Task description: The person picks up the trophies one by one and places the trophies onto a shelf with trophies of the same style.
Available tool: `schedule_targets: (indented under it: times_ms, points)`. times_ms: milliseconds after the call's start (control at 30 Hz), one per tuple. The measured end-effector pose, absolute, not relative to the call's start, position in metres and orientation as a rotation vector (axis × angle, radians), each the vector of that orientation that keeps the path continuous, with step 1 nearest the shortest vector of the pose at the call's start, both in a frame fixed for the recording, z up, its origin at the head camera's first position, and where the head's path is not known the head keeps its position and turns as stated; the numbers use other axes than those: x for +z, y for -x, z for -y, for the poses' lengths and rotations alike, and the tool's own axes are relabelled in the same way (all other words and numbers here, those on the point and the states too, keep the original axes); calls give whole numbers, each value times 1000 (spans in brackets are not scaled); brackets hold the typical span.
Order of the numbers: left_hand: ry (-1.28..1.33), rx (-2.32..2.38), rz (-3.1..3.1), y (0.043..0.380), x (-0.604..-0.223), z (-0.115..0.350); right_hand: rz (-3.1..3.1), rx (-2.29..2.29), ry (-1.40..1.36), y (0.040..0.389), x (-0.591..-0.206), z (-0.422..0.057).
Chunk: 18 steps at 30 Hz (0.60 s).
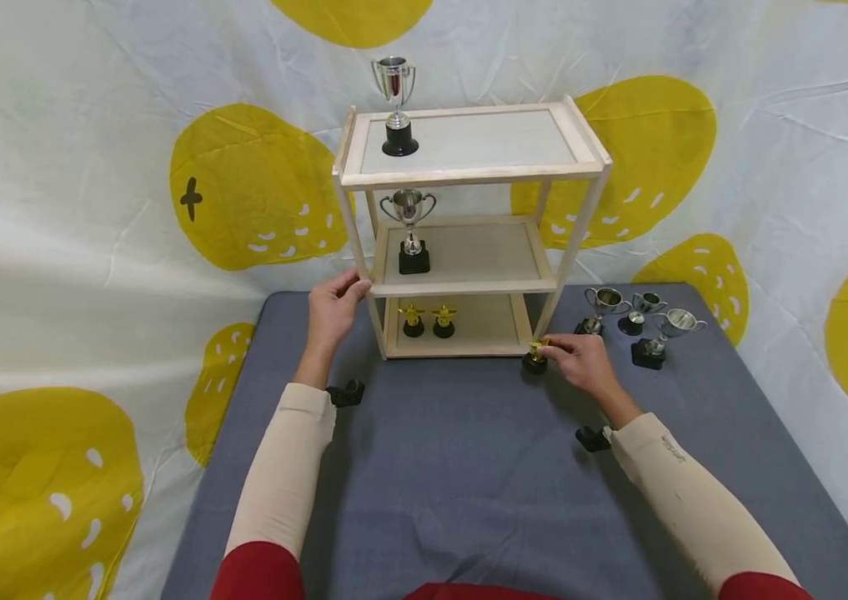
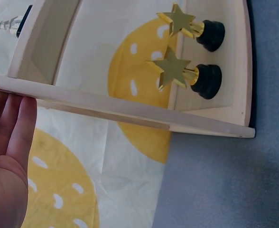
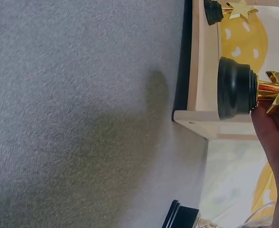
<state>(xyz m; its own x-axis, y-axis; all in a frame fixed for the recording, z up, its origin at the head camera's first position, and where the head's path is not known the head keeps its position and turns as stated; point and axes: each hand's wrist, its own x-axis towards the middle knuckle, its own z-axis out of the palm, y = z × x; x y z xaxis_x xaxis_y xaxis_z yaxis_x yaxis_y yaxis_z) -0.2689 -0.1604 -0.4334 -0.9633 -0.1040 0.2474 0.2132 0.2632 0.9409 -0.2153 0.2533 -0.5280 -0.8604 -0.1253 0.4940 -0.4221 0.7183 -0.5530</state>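
Note:
My right hand (image 1: 579, 360) pinches a small gold star trophy (image 1: 534, 360) with a black base, held upright just in front of the shelf's lower right corner. In the right wrist view its black base (image 3: 234, 89) hangs above the grey cloth, with fingers at the gold stem. My left hand (image 1: 333, 310) grips the left front post of the wooden shelf (image 1: 469, 287) at the middle tier; in the left wrist view its fingers (image 2: 23, 123) curl behind that post. Two more gold star trophies, one left (image 1: 413, 322) and one right (image 1: 444, 323), stand on the bottom tier.
One silver cup (image 1: 397, 108) stands on the top tier at left, another silver cup (image 1: 410, 225) on the middle tier below. Right of the shelf, three silver cups (image 1: 665, 333) stand on the grey cloth-covered table (image 1: 461, 467). A patterned curtain (image 1: 131, 208) hangs behind.

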Motion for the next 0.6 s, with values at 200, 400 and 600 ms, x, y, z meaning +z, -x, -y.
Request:
schedule_targets:
  times_ms: [200,400,600]
  points:
    - [87,-1767,2281,268,-432,160,2489,962,-447,218,-526,-247]
    - [89,-1776,2274,268,-433,160,2479,942,-477,221,-522,-239]
    - [94,-1755,2280,268,-434,161,2504,953,-462,223,-519,-233]
